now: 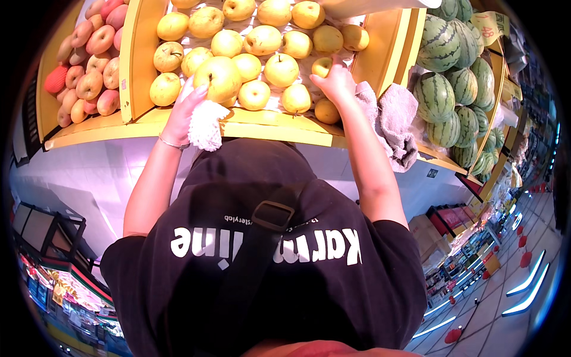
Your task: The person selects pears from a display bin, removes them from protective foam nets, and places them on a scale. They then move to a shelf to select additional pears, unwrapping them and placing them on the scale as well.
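Up against the bin's front edge, my left hand [186, 105] holds a large yellow fruit [217, 79], an apple or a pear. A crumpled white piece [206, 127], foam net or cloth, hangs below that fruit at the same hand. Farther right, my right hand [337, 82] has its thumb and fingers around a smaller yellow fruit [321, 67], partly hidden by the hand. Both fruits are over a yellow bin [276, 121] with several more yellow fruits [281, 70] in loose rows on a white liner.
Red-pink apples [89, 85] fill the compartment at left, behind a yellow divider [142, 58]. A greyish towel [397, 120] drapes over the bin's right front corner. Striped watermelons [437, 96] are piled at right, with a price card [490, 27] above them.
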The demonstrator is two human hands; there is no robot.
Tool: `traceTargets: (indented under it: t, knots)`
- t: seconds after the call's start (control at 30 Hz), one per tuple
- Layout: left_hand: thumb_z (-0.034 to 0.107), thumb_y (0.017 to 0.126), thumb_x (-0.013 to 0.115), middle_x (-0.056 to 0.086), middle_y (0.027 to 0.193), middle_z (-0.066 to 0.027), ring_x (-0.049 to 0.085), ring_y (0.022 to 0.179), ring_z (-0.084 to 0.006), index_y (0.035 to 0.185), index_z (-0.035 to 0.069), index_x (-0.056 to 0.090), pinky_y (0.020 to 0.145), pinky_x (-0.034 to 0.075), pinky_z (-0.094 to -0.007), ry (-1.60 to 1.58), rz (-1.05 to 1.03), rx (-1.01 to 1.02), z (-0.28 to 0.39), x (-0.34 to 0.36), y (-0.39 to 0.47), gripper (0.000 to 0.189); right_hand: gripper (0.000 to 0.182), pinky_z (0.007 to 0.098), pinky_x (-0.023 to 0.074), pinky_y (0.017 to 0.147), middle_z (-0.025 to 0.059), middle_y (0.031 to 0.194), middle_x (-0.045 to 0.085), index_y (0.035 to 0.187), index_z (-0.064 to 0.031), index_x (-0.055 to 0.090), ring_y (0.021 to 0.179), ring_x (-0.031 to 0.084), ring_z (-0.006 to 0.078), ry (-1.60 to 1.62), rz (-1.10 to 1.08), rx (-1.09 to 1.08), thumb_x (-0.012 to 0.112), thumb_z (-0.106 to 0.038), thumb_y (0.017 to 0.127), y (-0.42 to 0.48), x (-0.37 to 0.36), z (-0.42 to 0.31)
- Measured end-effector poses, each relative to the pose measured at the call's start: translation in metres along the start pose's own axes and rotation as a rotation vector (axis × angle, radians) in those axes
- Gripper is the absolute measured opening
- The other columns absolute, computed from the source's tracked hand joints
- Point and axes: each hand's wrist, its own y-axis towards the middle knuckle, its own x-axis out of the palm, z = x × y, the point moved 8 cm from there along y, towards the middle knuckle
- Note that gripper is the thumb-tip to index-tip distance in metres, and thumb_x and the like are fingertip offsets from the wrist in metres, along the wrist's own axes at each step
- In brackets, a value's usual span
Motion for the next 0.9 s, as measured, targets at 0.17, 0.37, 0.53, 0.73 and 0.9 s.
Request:
traceTargets:
  t: [0.17,0.37,0.53,0.73,0.9]
  knots:
    - [0.024,0.079,0.057,0.047,0.109,-0.0111,0.053,0.096,-0.0192,0.123,0.002,0.031,0.074,0.050,-0.0333,0.048,-0.032,0.013,-0.002,0.001,0.001,0.057,0.072,0.0384,0.0425,0.084,0.0204,0.105,0.054,0.121,-0.0021,0.034,0.099,0.052,0.0309,-0.087,-0.072,-0.155,0.066,-0.035,0.066,-0.005,0.009,-0.031]
    - [0.024,0.077,0.062,0.047,0.111,-0.0113,0.050,0.098,-0.0158,0.123,0.001,0.031,0.082,0.044,-0.0283,0.264,0.017,0.045,-0.016,0.005,0.013,0.060,0.095,0.0371,0.0308,0.098,0.0223,0.129,0.030,0.129,0.0007,0.022,0.121,0.031,0.0305,0.854,-0.206,-0.585,0.074,-0.036,0.060,-0.080,-0.016,-0.129]
    - [0.025,0.079,0.061,0.047,0.111,-0.0110,0.048,0.100,-0.0140,0.124,0.001,0.032,0.082,0.043,-0.0266,0.328,-0.121,0.082,-0.012,0.035,0.019,0.059,0.090,0.0340,0.0358,0.092,0.0167,0.120,0.038,0.126,0.0000,0.027,0.111,0.040,0.0243,1.160,-0.317,-0.424,0.076,-0.030,0.058,-0.077,-0.021,-0.129]
    - [0.023,0.081,0.058,0.054,0.100,-0.0079,0.051,0.093,-0.0116,0.117,0.002,0.042,0.080,0.043,-0.0246,0.356,0.051,0.195,0.010,-0.001,0.013,0.045,0.080,0.0381,0.0405,0.087,0.0194,0.109,0.046,0.118,-0.0019,0.038,0.101,0.048,0.0309,0.404,0.233,-0.131,0.074,-0.036,0.055,-0.013,-0.052,-0.022]
    - [0.023,0.084,0.052,0.056,0.097,-0.0062,0.052,0.088,-0.0108,0.114,0.001,0.042,0.078,0.042,-0.0233,0.360,0.282,0.300,0.045,-0.057,-0.012,0.038,0.069,0.0400,0.0402,0.087,0.0187,0.113,0.043,0.120,-0.0052,0.036,0.104,0.046,0.0338,-0.026,0.215,-0.040,0.068,-0.028,0.063,0.007,-0.048,0.018]
